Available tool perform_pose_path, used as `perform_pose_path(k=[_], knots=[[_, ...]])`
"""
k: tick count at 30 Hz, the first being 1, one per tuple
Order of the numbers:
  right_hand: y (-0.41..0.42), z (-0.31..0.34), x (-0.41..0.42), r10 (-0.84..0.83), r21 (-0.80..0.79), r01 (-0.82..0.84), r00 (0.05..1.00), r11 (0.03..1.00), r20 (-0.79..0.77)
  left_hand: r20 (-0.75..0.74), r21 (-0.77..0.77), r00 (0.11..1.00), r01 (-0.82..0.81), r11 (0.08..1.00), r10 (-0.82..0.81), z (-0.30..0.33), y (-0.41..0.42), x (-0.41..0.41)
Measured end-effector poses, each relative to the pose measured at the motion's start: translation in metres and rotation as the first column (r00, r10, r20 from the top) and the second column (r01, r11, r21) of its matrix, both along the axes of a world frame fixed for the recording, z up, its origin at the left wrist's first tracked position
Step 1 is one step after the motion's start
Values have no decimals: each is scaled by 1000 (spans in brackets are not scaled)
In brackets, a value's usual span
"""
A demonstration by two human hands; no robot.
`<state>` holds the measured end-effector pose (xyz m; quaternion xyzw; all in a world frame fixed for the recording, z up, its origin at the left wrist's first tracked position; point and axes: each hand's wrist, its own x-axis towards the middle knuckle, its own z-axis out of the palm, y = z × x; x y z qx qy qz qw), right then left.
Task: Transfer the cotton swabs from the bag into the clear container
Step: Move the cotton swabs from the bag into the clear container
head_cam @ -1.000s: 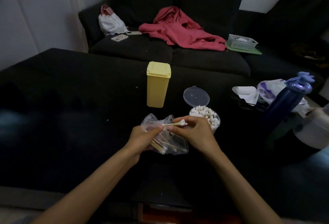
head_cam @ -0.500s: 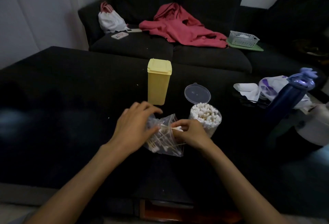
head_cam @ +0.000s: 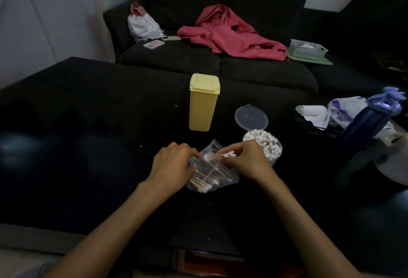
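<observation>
A dark sofa (head_cam: 220,65) fills the back of the scene, and in front of it a black table (head_cam: 88,123) spreads wide, with the clear container (head_cam: 268,148) standing near its middle. On the sofa behind the container lies a crumpled red garment (head_cam: 229,34), with a white drawstring bag (head_cam: 143,26) and a phone (head_cam: 153,44) to its left and a white mesh basket (head_cam: 308,49) to its right. To the right of the container stands a dark blue bottle (head_cam: 364,127), with crumpled white plastic (head_cam: 344,110) behind it. Behind and to the left of the container stands a tall yellow box (head_cam: 203,103) with its lid closed. The container is packed with upright cotton swabs, and its round clear lid (head_cam: 251,118) hangs open behind it. Just left of the container lies the clear plastic bag (head_cam: 212,171), holding loose cotton swabs (head_cam: 204,184). The left hand (head_cam: 174,167) grips the bag's left side, fingers curled on the plastic. The right hand (head_cam: 247,160), touching the container's near side, pinches a few swabs (head_cam: 227,155) at the bag's mouth between thumb and fingertips.
</observation>
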<state>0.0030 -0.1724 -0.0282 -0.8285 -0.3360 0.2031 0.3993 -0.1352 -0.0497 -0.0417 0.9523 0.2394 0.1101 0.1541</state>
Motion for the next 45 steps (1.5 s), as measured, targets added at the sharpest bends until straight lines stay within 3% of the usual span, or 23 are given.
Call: perform_pose_path(k=[9, 20, 25, 28, 32, 36, 39, 45], knots=[[-8, 2, 2, 15, 141, 0, 995, 990, -101, -31, 50, 997, -72, 996, 74, -4, 1, 1], [1, -3, -3, 118, 6, -118, 993, 993, 20, 106, -38, 994, 37, 999, -33, 5, -4, 3], [-3, 5, -2, 102, 53, -103, 995, 993, 11, 93, -13, 996, -11, 1000, 12, 2, -6, 5], [-8, 10, 2, 129, 77, -131, 991, 988, 35, 85, -75, 994, -62, 995, 68, 2, -3, 4], [-7, 8, -1, 153, 26, -155, 986, 988, 61, 180, -231, 974, -97, 968, 140, 9, -5, 8], [-4, 5, -3, 151, 16, -152, 986, 988, 67, 35, -372, 992, -97, 923, 118, 10, -8, 11], [-7, 7, -1, 134, 6, -134, 991, 991, 24, -12, -356, 995, -97, 929, 99, 7, -8, 10], [-15, 14, 5, 33, 168, -9, 989, 986, -145, 31, -217, 984, -164, 962, 174, 8, -6, 9]])
